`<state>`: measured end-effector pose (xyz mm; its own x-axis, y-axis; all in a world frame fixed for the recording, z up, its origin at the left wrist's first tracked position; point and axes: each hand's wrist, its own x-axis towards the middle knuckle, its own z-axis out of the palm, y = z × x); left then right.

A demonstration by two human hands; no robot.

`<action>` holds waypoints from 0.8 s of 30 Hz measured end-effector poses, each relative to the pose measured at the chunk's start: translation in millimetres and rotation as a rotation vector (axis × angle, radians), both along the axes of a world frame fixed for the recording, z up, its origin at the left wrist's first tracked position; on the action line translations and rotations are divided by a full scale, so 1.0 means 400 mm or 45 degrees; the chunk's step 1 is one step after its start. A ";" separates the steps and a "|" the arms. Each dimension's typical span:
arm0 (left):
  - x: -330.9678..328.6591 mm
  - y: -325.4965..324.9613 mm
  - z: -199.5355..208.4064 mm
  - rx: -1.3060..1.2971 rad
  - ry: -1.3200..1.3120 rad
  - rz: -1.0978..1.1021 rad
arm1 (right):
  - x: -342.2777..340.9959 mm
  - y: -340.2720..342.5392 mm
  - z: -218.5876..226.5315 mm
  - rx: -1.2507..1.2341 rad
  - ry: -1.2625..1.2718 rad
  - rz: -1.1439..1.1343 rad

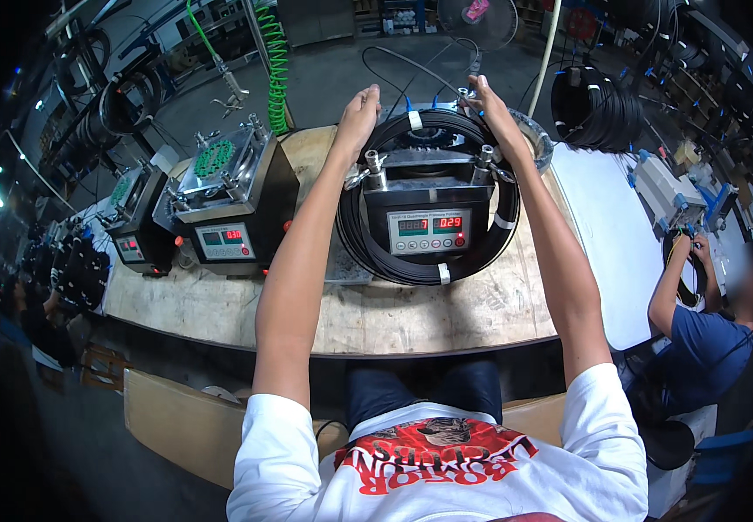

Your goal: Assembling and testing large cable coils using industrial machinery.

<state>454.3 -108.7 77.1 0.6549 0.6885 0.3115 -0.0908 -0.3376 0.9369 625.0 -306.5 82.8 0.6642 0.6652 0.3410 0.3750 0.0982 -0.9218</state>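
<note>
The cable coil (394, 271) looks plastic, the machine (403, 199) smooth metal, the tabletop (446, 326) matt wood.

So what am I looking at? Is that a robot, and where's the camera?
No robot here! These are a person's own bare arms. The camera sits on their head and looks down, and its very wide lens makes straight edges bend.

The left hand and right hand reach past a boxy metal machine with glowing red numbers. A big coil of black cable goes around it. Thin cable loops are near the fingers, but I can't tell whether either hand is gripping one.

The machine stands on a wooden table. To its left are two similar machines, a nearer one and a farther one, both with something green on top.
</note>
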 end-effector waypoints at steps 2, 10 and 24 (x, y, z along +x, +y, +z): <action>-0.001 0.000 0.004 -0.018 -0.030 -0.025 | 0.000 -0.001 0.001 0.006 0.023 -0.007; -0.010 0.039 -0.017 0.051 0.025 -0.080 | -0.002 0.015 -0.004 -0.090 0.049 0.005; -0.005 0.014 0.003 0.119 0.054 -0.073 | 0.012 0.008 0.002 -0.022 0.114 0.029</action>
